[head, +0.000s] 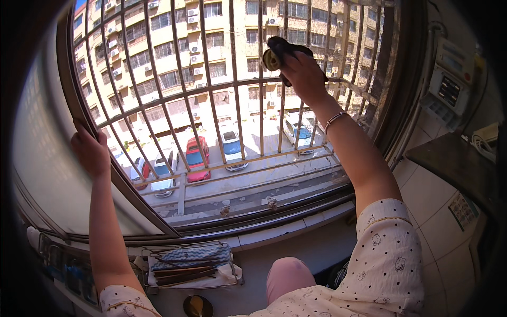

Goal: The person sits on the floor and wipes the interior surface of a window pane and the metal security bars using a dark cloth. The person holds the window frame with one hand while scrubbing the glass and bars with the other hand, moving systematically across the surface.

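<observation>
My left hand (90,152) grips the dark upright frame (130,190) of a sliding window, whose frosted pane (47,154) lies to its left. My right hand (307,75) is raised in front of the metal window bars (235,75), its fingers closed around a bunched black cloth (291,47). A round yellow-green part (271,60) shows at the left side of the cloth; what it is I cannot tell. Whether the cloth touches a bar is not plain. Below the bars runs the window's lower track (269,216).
A wire rack (233,273) on the counter holds chopsticks (184,273) and a blue-white cloth (194,253). Near it is a dark bowl (198,307). My knee (287,277) rests at the counter. An electric meter box (449,89) and a dark shelf (447,158) flank the right wall.
</observation>
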{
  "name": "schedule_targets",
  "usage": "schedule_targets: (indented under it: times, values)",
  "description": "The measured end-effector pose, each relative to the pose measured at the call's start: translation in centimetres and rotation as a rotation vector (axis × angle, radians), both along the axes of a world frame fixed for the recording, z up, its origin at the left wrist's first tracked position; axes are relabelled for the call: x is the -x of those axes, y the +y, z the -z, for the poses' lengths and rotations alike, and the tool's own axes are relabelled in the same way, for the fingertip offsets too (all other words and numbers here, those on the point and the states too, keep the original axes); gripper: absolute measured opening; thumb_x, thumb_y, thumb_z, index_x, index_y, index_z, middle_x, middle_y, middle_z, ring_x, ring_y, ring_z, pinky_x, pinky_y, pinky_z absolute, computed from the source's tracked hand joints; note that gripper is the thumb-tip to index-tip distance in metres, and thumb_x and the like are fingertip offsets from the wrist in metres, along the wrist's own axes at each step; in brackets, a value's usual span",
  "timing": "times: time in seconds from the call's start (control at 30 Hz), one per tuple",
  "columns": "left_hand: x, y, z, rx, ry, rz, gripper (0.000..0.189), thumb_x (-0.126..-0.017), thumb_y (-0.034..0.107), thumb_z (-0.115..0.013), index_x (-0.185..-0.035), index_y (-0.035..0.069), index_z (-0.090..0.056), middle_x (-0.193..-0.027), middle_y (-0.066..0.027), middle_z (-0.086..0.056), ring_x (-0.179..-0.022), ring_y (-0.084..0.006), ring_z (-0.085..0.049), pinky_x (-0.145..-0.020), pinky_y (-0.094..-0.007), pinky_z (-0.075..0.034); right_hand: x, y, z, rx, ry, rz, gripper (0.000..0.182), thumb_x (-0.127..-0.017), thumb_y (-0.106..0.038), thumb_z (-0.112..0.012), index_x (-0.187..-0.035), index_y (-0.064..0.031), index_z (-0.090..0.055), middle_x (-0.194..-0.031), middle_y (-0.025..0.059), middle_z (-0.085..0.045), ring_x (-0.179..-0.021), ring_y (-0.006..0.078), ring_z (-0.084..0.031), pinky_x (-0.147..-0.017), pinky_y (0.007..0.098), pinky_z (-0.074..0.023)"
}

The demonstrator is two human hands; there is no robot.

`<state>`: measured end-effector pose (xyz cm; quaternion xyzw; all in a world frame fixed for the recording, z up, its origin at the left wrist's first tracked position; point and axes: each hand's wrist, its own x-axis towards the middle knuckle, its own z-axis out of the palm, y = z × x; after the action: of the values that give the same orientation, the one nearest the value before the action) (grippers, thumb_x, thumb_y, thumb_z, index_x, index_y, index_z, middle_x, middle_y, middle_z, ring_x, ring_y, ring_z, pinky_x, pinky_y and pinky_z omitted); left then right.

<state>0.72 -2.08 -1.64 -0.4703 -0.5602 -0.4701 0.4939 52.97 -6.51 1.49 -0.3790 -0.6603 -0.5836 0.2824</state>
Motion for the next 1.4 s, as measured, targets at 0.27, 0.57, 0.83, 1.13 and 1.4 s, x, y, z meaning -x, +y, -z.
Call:
schedule_targets:
  times: [0.27, 0.57, 0.83, 1.13, 1.4]
  values:
    - [-1.1, 0.4, 0.1, 0.027, -0.045, 0.029, 0.068, -0.08, 0.024, -0.062, -0.137, 0.008, -0.029, -0.108, -0.0177, -0.049, -0.1, -0.0332, -0.051, -0.08, -0.0438, -0.049, -26.9, -4.5, 4.6, -0.146, 0.875, 0.386, 0.038, -0.076, -0.006, -0.063, -0.113, -0.0053, -0.058, -0.116, 0.0163, -0.057, -0.105, 0.0341, -0.054, -0.086, 0.0425, -0.0452]
    - [0.1, 0.6, 0.0, -0.019, 0.0, 0.018, 0.069, -0.08, 0.023, -0.06, -0.139, 0.01, -0.027, -0.108, -0.0179, -0.05, -0.099, -0.0341, -0.052, -0.081, -0.0439, -0.048, -3.7, -0.2, -0.1, -0.154, 0.448, -0.068, 0.047, -0.065, 0.007, -0.062, -0.108, -0.0121, -0.058, -0.115, 0.0088, -0.054, -0.105, 0.0344, -0.048, -0.088, 0.0434, -0.0414]
    - [-0.3, 0.0, 0.1, 0.022, -0.015, 0.022, 0.067, -0.081, 0.023, -0.06, -0.138, 0.009, -0.028, -0.107, -0.018, -0.051, -0.098, -0.0338, -0.051, -0.081, -0.0438, -0.048, -0.8, -2.0, -1.8, 0.079, 0.535, -0.207, 0.078, -0.069, -0.008, -0.073, -0.136, -0.0191, -0.033, -0.127, 0.017, -0.039, -0.109, 0.0385, -0.051, -0.085, 0.0428, -0.0505]
    - [-0.6, 0.2, 0.1, -0.025, 0.033, 0.016, 0.064, -0.081, 0.024, -0.06, -0.136, 0.005, -0.032, -0.106, -0.0189, -0.052, -0.1, -0.0343, -0.05, -0.083, -0.0436, -0.046, -7.1, -5.4, 1.5, 0.48, 1.22, -0.925, 0.042, -0.075, -0.014, -0.074, -0.112, -0.0044, -0.057, -0.107, 0.0065, -0.061, -0.099, 0.0177, -0.059, -0.087, 0.0311, -0.0447]
    - [0.0, 0.1, -0.2, 0.005, 0.041, -0.01, 0.065, -0.082, 0.027, -0.06, -0.136, 0.006, -0.031, -0.106, -0.0198, -0.052, -0.099, -0.0347, -0.052, -0.08, -0.0447, -0.048, -7.4, -12.3, 8.0, 0.627, 1.677, -1.422, 0.036, -0.086, -0.024, -0.064, -0.114, -0.003, -0.055, -0.108, 0.0089, -0.061, -0.097, 0.0193, -0.061, -0.085, 0.031, -0.0503]
